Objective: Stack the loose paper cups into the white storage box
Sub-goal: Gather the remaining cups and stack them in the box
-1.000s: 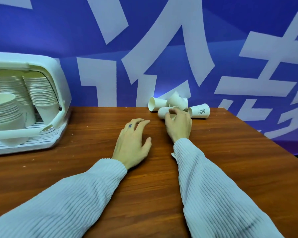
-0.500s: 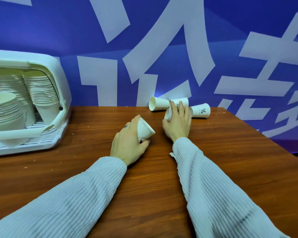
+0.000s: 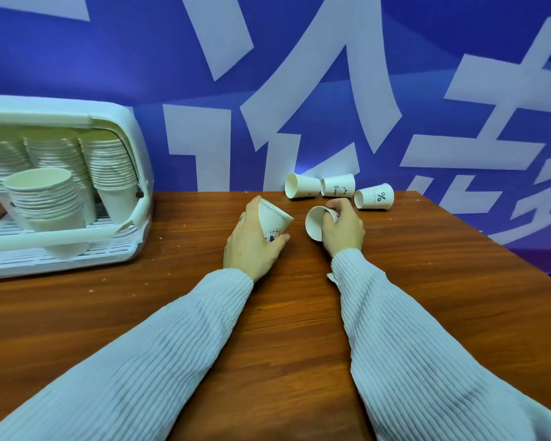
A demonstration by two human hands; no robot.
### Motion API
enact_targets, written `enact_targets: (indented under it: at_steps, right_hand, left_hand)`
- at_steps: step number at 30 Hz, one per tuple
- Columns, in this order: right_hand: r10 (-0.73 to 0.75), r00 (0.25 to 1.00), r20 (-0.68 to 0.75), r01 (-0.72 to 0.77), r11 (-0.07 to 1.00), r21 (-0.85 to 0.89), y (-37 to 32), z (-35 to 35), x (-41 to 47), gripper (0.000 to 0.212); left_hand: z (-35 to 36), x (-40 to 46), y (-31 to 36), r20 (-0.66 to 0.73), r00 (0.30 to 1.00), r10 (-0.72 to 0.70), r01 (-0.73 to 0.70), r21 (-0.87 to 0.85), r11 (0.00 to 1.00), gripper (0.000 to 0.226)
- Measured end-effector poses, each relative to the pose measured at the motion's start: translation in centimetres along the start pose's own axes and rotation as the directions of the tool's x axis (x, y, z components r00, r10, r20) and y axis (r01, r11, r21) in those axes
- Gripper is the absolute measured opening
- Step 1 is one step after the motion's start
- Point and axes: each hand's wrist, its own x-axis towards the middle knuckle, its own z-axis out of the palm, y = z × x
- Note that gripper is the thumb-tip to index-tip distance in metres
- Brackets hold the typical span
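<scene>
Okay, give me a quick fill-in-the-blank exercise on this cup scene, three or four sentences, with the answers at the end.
1. The left hand grips one paper cup, and the right hand holds ____ cup too.
2. By the blue wall, ____ loose cups lie on their sides, untouched.
3. The white storage box stands on the ____ side of the wooden table.
4. The rightmost lying cup bears a ____ sign.

Missing words: one; three; left; percent
</scene>
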Motion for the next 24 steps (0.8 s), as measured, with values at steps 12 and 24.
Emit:
enact_targets:
  at_steps: [12,24]
  right_hand:
    - [-0.057,0.997,0.045,0.026,0.858,0.513,-12.2,2.0,-6.1,0.013]
    - [-0.388,0.881,0.27,0.234,0.854,0.465,-31.8,12.9,-11.0,0.015]
  left_hand:
    - [-11.5,-2.5,-2.9,-0.194,0.981,-0.028,-0.002,-0.15,0.989,0.077]
    - [-25.7,-4.5,-7.9,-0.73,0.64,-0.238,-0.103,-0.389,0.916,0.079]
